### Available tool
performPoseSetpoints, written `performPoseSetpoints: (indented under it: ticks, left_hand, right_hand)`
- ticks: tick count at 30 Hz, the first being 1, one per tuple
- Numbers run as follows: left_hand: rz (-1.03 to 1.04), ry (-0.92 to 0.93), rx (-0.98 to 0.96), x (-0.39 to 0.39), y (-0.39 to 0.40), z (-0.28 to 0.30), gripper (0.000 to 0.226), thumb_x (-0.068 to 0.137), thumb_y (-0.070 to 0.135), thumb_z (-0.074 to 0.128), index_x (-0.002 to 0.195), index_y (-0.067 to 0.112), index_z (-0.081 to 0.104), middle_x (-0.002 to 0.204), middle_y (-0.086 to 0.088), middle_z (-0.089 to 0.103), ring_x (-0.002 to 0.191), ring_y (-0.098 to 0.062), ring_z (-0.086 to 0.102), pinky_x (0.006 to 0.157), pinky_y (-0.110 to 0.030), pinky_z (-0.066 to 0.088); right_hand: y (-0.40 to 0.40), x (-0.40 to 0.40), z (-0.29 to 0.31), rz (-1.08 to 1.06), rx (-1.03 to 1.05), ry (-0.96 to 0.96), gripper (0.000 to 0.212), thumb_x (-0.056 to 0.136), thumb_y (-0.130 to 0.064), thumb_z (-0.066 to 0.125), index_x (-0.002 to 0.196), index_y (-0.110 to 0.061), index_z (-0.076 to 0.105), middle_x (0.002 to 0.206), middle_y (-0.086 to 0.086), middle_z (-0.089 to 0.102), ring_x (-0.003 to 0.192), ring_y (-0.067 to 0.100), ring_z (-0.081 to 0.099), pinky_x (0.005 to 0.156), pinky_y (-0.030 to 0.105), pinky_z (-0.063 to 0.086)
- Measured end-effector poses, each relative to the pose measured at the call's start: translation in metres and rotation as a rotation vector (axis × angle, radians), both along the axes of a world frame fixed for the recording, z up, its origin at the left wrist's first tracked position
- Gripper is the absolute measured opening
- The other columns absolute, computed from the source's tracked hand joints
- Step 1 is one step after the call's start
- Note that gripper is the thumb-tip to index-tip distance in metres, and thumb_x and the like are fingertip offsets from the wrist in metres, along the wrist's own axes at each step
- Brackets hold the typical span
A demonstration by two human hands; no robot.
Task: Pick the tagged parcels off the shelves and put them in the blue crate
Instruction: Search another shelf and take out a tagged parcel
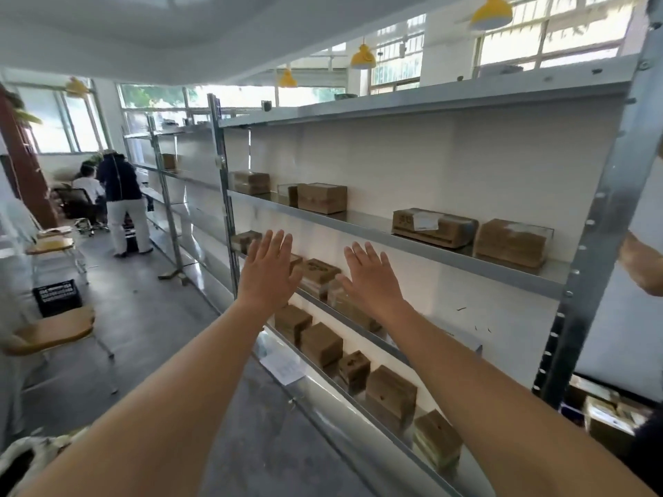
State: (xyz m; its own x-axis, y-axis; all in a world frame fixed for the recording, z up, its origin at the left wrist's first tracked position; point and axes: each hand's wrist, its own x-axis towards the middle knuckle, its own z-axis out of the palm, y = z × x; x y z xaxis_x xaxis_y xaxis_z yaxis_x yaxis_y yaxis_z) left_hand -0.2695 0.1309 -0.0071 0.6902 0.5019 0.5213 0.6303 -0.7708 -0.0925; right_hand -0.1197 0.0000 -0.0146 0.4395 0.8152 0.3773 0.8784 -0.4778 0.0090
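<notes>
Both arms are stretched out in front of a grey metal shelf rack (405, 242). My left hand (269, 270) and my right hand (373, 278) are held flat with fingers spread, empty, in front of the middle shelf. Brown cardboard parcels stand on three shelves. On the upper shelf, a flat parcel (432, 227) carries a white label on top; beside it is a parcel (511, 242) under clear wrap. A parcel (317, 272) lies between my hands on the middle shelf. Several parcels, such as (391, 392), line the lower shelf. No blue crate is in view.
A dark crate (57, 297) sits on the floor at left by wooden chairs (53, 331). A person in a dark top (123, 202) stands down the aisle, another sits beyond. Someone's arm (642, 263) shows at the right edge. A paper sheet (285, 367) lies on the lower shelf edge.
</notes>
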Motion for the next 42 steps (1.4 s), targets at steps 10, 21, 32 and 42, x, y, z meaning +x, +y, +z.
performPoseSetpoints:
  ticks: [10, 21, 32, 42]
  left_hand:
    - [0.053, -0.022, 0.026, 0.011, 0.102, -0.003, 0.061, 0.102, 0.041, 0.023, 0.154, 0.013, 0.010, 0.162, -0.007, 0.011, 0.150, -0.022, 0.003, 0.120, -0.040, -0.001]
    - [0.147, -0.080, -0.018, 0.041, 0.240, 0.019, 0.061, 0.102, 0.041, 0.025, 0.154, 0.012, 0.009, 0.162, -0.007, 0.009, 0.150, -0.022, 0.001, 0.122, -0.040, 0.001]
    - [0.230, -0.084, -0.044, 0.107, 0.367, 0.019, 0.063, 0.103, 0.043, 0.020, 0.154, 0.010, 0.004, 0.163, -0.007, 0.005, 0.150, -0.022, -0.002, 0.123, -0.040, 0.001]
    - [0.328, -0.104, -0.064, 0.130, 0.502, 0.018, 0.063, 0.103, 0.042, 0.025, 0.154, 0.011, 0.005, 0.163, -0.005, 0.007, 0.150, -0.020, -0.001, 0.122, -0.037, 0.000]
  right_hand:
    - [0.116, 0.031, 0.020, 0.043, 0.043, -0.014, 0.063, 0.102, -0.047, 0.029, 0.154, -0.016, 0.012, 0.163, 0.005, 0.010, 0.150, 0.027, 0.005, 0.121, 0.048, 0.006]
    - [0.265, 0.070, 0.034, 0.112, 0.059, -0.020, 0.063, 0.101, -0.048, 0.032, 0.153, -0.017, 0.015, 0.163, 0.005, 0.011, 0.150, 0.028, 0.004, 0.120, 0.049, 0.006]
    - [0.425, 0.142, 0.046, 0.215, 0.082, -0.053, 0.065, 0.102, -0.048, 0.027, 0.155, -0.015, 0.008, 0.163, 0.006, 0.005, 0.150, 0.024, -0.002, 0.119, 0.047, -0.001]
    - [0.584, 0.175, 0.037, 0.296, 0.036, 0.027, 0.066, 0.102, -0.047, 0.027, 0.155, -0.014, 0.004, 0.163, 0.005, -0.002, 0.150, 0.024, -0.008, 0.118, 0.047, -0.003]
